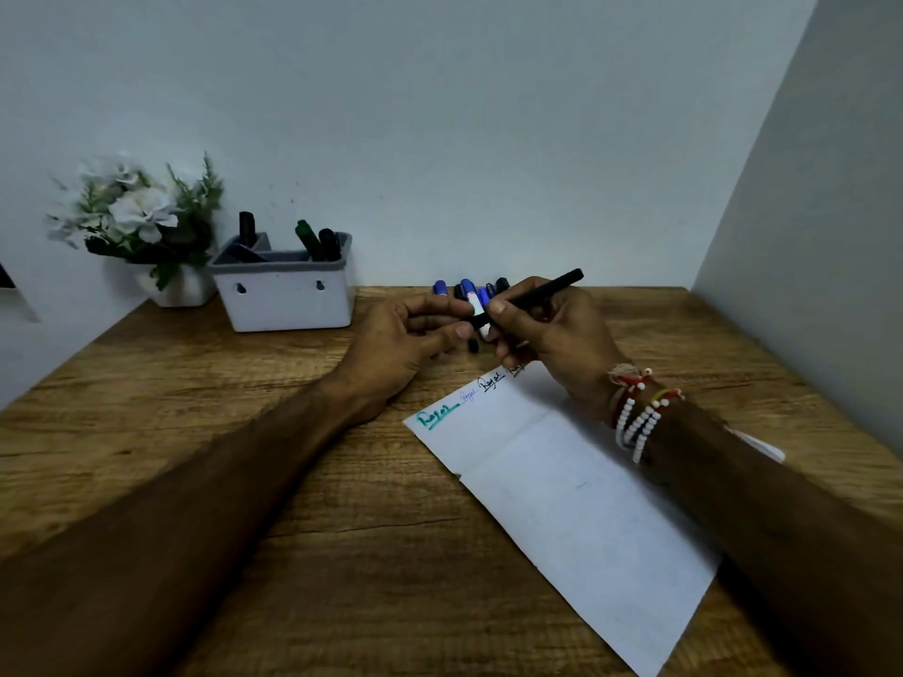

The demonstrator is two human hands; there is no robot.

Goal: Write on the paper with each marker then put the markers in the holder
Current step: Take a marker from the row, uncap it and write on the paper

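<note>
Right grip [547,329] holds black marker [542,292], fingers curled round barrel; left grip [391,339] pinches its lower end. Holder [286,300] stands left on counter [244,432].

Fourth written word [517,368] mostly under right hand [552,334]

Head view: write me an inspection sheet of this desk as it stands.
Surface: brown wood-grain desk, carrying everything below.
Job's things: white paper sheet with words written along its far edge; slim black marker in hand; white plastic holder with grey rim with black and green markers standing in it; loose blue and black markers piled behind the hands.
Clutter: white pot of white flowers left of the holder.
Grips: right hand grips the black marker; left hand pinches its lower end.
Cables: nothing seen.
Surroundings: plain pale walls behind and to the right.
</note>
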